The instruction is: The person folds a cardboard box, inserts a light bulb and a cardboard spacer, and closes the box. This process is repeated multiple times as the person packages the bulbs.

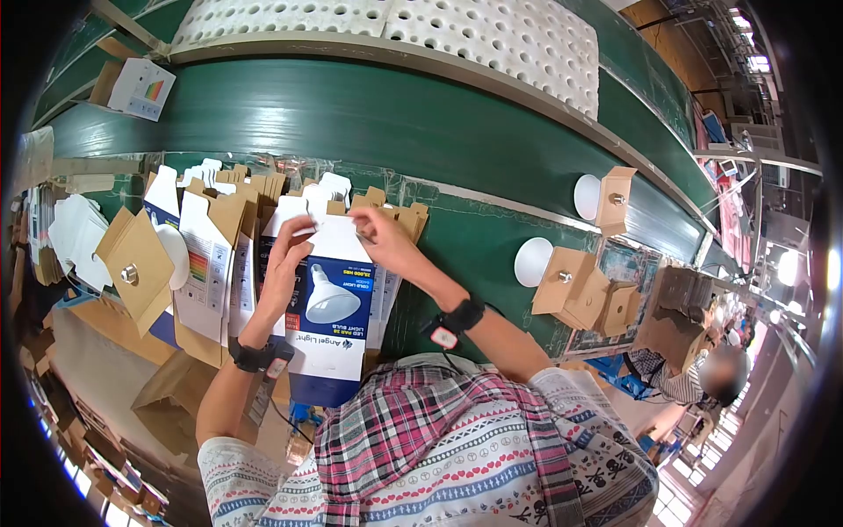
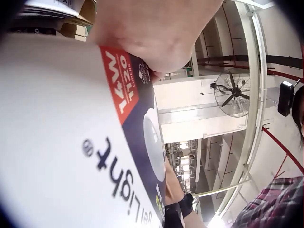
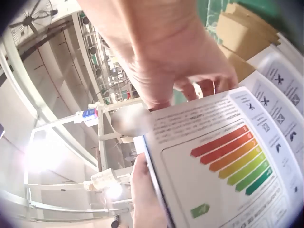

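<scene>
1. In front of the person's chest, in the head view, stands a blue and white bulb carton (image 1: 329, 307), upright among a row of unfolded brown and white cartons (image 1: 211, 255) on the green worktop (image 1: 465, 255).
2. The left hand (image 1: 283, 263) has its fingers curled against the carton's left edge near the top; the right hand (image 1: 386, 241) pinches the white top flap with curled fingers.
3. Only the head view shows the green conveyor (image 1: 351, 114), the perforated white tray (image 1: 421, 26) above it, and three brown card holders, two of them with a white round bulb (image 1: 533, 262) showing beside them.
4. Only the left wrist view shows the carton's front (image 2: 71, 142) up close, with a ceiling fan (image 2: 232, 95) behind it.
5. Only the right wrist view shows the carton's side panel (image 3: 228, 166), with an energy chart of seven coloured bars running from red to green, and the right hand's fingers (image 3: 204, 71) on its upper edge.
6. Readable print: "14W" and "T120" on a red strip and "Light" in the left wrist view; "Angel Light" in the head view. The small text is too blurred to read.
7. One black wrist strap sits on each arm, two in all.
</scene>
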`<state>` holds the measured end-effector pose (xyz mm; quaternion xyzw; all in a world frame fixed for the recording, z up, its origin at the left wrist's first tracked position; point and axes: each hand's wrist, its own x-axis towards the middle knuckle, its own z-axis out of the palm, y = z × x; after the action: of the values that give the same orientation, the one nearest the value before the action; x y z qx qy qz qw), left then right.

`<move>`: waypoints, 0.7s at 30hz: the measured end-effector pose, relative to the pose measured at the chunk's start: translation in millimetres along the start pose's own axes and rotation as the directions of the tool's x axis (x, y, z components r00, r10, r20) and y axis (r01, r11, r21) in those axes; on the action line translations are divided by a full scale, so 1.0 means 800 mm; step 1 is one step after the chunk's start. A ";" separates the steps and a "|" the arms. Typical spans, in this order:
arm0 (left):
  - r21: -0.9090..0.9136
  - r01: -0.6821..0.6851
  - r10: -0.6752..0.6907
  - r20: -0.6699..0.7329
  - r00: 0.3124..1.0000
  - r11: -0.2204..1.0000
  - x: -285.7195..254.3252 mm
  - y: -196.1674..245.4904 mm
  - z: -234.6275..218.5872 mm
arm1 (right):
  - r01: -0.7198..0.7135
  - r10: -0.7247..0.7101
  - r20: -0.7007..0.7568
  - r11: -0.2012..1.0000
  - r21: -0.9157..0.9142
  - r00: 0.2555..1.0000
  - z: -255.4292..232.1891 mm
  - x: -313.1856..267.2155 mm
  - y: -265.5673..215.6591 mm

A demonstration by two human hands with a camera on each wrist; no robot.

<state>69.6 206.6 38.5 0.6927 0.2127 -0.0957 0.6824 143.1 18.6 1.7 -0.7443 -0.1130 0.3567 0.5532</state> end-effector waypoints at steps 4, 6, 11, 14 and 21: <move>0.025 -0.055 0.054 0.040 0.998 0.998 0.001 0.006 -0.002 | 0.058 -0.115 0.111 0.904 0.423 0.987 0.000 -0.034 -0.017; 0.076 0.003 -0.013 0.137 0.990 0.997 -0.002 0.003 -0.012 | 0.134 -0.134 0.135 0.991 0.009 0.982 0.009 -0.045 -0.024; 0.151 0.012 -0.047 0.232 0.972 0.989 -0.008 0.001 -0.024 | 0.174 -0.148 0.136 0.961 -0.213 0.980 0.018 -0.048 -0.024; 0.150 -0.023 -0.014 0.244 0.970 0.988 -0.007 -0.005 -0.023 | 0.146 -0.137 0.065 0.975 -0.165 0.988 0.022 -0.055 -0.021; 0.192 -0.030 -0.015 0.227 0.974 0.981 -0.002 -0.010 -0.025 | 0.166 -0.166 0.009 0.981 -0.098 0.986 0.027 -0.052 -0.015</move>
<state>61.7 225.7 33.0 0.7413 0.1202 -0.1921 0.6318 101.4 15.6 26.8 -0.7584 -0.1924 0.3035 0.5438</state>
